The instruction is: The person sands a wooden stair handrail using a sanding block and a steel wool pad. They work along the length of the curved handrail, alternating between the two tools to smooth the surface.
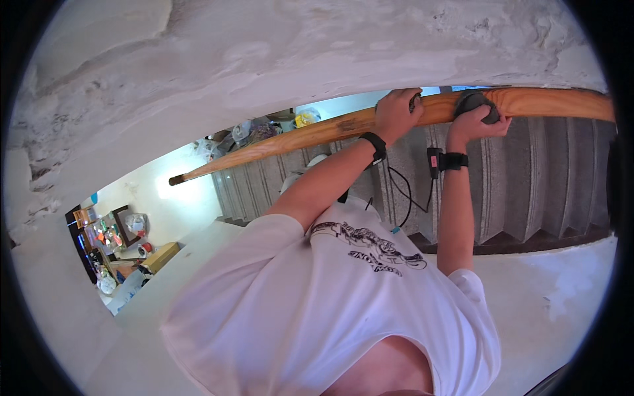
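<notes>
A varnished wooden handrail (297, 137) crosses the stairwell, with a dark end cap at its left. My right hand (474, 125) is closed on a dark grey pad (472, 101), pressed against the rail; its exact kind cannot be made out. Farther left on the same rail, my left hand (395, 117) is closed over another small dark, rough-looking pad (415, 103), mostly hidden by the fingers. Black bands circle both wrists. A small black device with a red patch (434, 162) sits beside the right wristband, and a black cable (411, 201) loops down from it.
Grey ribbed stair steps (522, 178) run below the rail. A rough white plastered wall (218, 53) bounds the far side. Bags and clutter (254, 130) lie beyond the rail, and shelves with boxes (109, 237) stand at the lower left.
</notes>
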Demonstrator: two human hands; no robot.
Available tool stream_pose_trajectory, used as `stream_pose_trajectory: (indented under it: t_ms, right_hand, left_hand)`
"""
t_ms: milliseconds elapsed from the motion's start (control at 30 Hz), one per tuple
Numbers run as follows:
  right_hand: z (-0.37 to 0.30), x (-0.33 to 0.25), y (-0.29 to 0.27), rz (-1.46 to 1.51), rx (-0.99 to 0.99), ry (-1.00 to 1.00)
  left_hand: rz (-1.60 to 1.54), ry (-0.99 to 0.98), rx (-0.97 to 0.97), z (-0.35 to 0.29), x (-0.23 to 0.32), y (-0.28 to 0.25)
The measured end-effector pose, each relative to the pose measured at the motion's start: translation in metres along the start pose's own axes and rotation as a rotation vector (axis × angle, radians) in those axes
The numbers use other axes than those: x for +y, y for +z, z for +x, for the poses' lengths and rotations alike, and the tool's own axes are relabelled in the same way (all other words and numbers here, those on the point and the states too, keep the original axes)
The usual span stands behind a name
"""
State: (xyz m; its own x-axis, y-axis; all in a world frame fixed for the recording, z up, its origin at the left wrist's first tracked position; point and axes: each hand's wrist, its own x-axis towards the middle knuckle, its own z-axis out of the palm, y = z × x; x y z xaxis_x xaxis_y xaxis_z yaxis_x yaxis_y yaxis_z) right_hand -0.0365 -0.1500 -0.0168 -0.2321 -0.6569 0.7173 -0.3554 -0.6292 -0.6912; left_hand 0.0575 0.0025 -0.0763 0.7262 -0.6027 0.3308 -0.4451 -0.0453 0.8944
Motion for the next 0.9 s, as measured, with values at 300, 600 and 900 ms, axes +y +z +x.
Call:
stream_pose_trajectory:
  t_ms: [300,600,900]
  right_hand:
    - [-0.007,-0.005,0.002,0.089,0.044,0.05]
    - [-0.005,0.007,0.004,0.092,0.057,-0.013]
    - [-0.005,-0.001,0.004,0.062,0.046,0.01]
  left_hand:
    - [0.217,-0.247,0.127,-0.076,-0.162,-0.088]
    - [0.084,-0.283,0.0,-0.028,-0.077,-0.037]
    - [0.072,-0.357,0.014,-0.027,-0.077,-0.044]
